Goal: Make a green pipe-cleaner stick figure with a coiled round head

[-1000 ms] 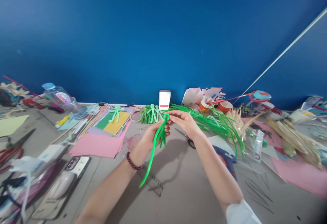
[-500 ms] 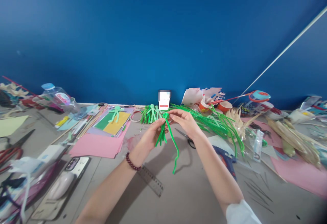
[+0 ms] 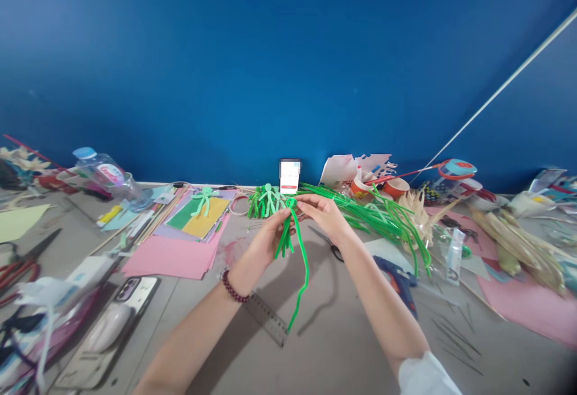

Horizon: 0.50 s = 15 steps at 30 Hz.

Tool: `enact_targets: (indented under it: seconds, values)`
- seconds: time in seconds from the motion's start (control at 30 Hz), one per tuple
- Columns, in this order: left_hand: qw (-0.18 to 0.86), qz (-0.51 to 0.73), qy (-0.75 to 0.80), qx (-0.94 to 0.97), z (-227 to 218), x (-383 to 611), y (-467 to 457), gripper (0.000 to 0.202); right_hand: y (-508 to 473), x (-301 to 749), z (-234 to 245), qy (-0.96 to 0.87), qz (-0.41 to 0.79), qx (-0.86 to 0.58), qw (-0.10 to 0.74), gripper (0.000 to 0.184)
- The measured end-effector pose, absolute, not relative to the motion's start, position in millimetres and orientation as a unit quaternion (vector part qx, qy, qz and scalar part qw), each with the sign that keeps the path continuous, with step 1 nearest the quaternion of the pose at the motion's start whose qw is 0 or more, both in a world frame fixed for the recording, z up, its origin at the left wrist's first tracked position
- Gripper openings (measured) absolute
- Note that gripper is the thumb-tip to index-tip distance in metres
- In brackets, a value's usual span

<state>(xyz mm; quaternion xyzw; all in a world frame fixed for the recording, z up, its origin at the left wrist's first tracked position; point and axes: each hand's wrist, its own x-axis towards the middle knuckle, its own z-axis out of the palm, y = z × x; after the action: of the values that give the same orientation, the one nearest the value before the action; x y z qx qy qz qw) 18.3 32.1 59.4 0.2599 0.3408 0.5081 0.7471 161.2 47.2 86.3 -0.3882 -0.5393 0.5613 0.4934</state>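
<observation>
Left hand [image 3: 265, 237] pinches the green pipe-cleaner bundle [image 3: 283, 243] below its looped top [image 3: 291, 202], right hand [image 3: 328, 216] has fingertips closed on that top, all held above the table [image 3: 351, 347]. Main risk: left pinch slackens, short ends splay and the loop loosens. Second: the long loose strand [image 3: 306, 269] dangles by the ruler [image 3: 267, 318], contact unclear; a careless sideways pull could snag or kink it.
</observation>
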Motion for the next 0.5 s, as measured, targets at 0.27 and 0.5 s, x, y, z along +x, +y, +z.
enact_targets:
  seconds: [0.27,0.5]
  values:
    - [0.752,0.504,0.338,0.257,58.8,18.6,31.1,0.017,49.0,160.7,85.9,-0.518,0.542,-0.408,0.521,0.022]
    - [0.725,0.526,0.345,0.279,56.6,20.8,30.2,0.018,48.3,158.1,84.4,-0.546,0.502,-0.425,0.519,0.019]
